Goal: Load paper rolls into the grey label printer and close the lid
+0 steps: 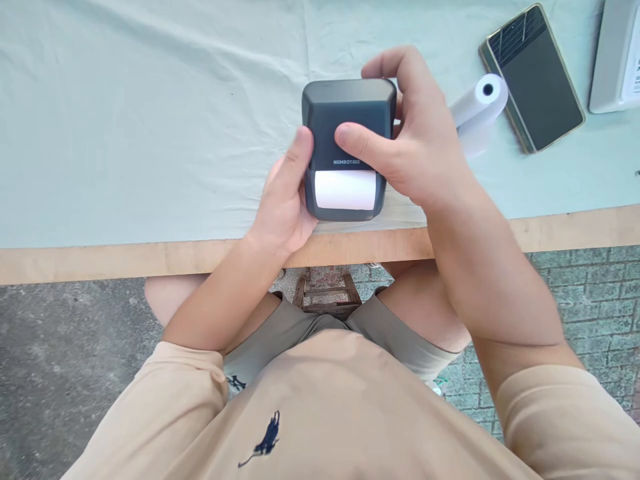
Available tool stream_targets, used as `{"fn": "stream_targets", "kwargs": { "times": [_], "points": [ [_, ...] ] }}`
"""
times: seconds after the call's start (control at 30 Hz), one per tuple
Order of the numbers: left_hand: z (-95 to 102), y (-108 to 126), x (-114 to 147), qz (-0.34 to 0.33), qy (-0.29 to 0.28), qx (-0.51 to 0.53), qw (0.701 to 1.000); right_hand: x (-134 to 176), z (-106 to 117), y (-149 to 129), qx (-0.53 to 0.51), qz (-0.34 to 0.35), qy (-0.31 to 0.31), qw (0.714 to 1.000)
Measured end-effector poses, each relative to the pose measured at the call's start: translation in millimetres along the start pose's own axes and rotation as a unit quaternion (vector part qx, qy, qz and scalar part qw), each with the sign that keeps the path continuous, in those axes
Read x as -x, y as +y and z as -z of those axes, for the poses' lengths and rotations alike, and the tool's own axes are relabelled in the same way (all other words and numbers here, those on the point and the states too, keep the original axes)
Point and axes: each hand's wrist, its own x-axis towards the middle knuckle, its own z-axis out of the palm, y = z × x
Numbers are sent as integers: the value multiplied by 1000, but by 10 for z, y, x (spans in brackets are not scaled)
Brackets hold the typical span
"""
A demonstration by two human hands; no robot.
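Observation:
A dark label printer [345, 110] marked NIIMBOT is held up between both my hands, over the front part of the table. White label paper [345, 190] shows in the window at its near end. My left hand [287, 193] grips the printer's lower left side, thumb along the edge and the other fingers hidden beneath. With its thumb lying on the printer's top face, my right hand [413, 130] is wrapped round the right side. The right index finger is bent near the far right corner. A white paper roll [473, 107] lies just beyond my right hand.
A phone [543, 83] lies at the right, close to the paper roll. Part of a grey-white device [613, 57] shows at the right edge. Pale cloth [150, 133] covers the table, whose bare wooden edge [100, 263] runs in front of me. A wooden stool [327, 293] stands below.

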Motion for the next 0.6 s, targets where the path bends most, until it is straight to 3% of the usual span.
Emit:
{"fn": "stream_targets", "kwargs": {
  "times": [0.37, 0.53, 0.6],
  "points": [
    [82, 56, -56, 31, 19, -2, 999, -17, 131, 253, -64, 69, -120, 988],
    [72, 54, -64, 44, 45, -12, 998, -29, 353, 236, 9, 45, -204, 978],
    [70, 43, -68, 43, 48, -8, 998, -8, 432, 150, 74, 72, -185, 977]
  ]
}}
